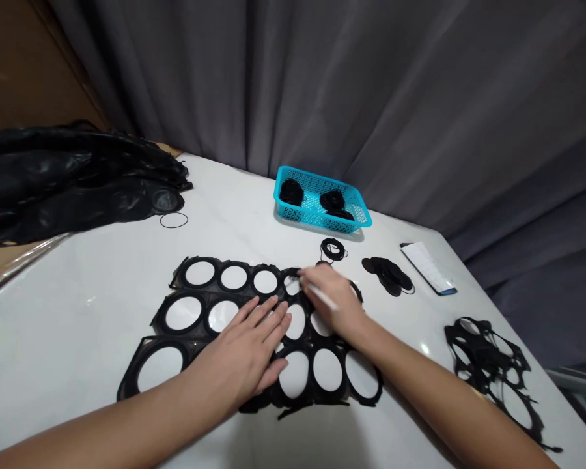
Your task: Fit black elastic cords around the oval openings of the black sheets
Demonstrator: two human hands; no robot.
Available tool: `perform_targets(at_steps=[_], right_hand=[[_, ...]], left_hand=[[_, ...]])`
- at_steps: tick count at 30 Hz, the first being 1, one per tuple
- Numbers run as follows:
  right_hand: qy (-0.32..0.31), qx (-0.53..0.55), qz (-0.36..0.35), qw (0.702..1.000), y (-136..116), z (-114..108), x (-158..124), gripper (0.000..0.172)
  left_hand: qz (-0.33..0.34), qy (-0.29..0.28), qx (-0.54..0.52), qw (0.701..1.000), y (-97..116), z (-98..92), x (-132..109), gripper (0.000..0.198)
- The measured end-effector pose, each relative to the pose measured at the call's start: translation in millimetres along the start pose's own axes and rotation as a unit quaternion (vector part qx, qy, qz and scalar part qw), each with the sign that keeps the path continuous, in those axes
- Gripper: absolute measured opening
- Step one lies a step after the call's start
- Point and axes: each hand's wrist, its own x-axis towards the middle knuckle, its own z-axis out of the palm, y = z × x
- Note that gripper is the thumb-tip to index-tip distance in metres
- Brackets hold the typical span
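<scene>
A black rubber-like sheet (191,312) with rows of round holes lies flat before me, the white table showing through it. My left hand (254,335) rests palm down on its middle, fingers stretched out and spread. Over the far row of holes, right of centre, my right hand (333,296) is closed around a slim white pen-like tool (322,297). Motion blurs this tool, so its exact kind is unclear. Its tip area meets the rim of a hole in the far row. Just beyond my right hand lies a small bundle of thin black rings (333,249).
A blue basket (317,220) with black ring bundles stands at the back. Black discs (388,275) and a white paper pad (428,268) lie to the right, near torn black scrap (498,371). At left are a black sheet pile (73,182) and a thin ring (174,227).
</scene>
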Motion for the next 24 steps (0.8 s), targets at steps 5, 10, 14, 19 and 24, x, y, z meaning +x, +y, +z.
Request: perform_targets(at_steps=[5, 10, 14, 19, 24], right_hand=[[0.154, -0.087, 0.091, 0.980, 33.3, -32.4, 49.8, 0.015], [0.094, -0.108, 0.073, 0.987, 30.2, -24.8, 67.8, 0.017], [0.108, -0.176, 0.120, 0.971, 36.5, -23.3, 75.8, 0.014], [0.123, -0.189, 0.139, 0.964, 46.0, -35.4, 78.4, 0.016], [0.159, -0.195, 0.192, 0.948, 47.5, -53.6, 72.5, 0.016]], left_hand=[[-0.001, -0.024, -0.015, 1.000, -0.6, -8.0, -1.0, 0.053], [-0.004, -0.050, -0.017, 0.999, -10.7, -26.9, -11.7, 0.054], [-0.008, -0.030, -0.005, 0.999, -20.2, -26.3, -24.0, 0.057], [-0.005, -0.021, -0.018, 1.000, -23.6, -17.7, -29.0, 0.059], [-0.009, 0.009, -0.029, 0.999, -22.5, -11.8, -31.1, 0.057]])
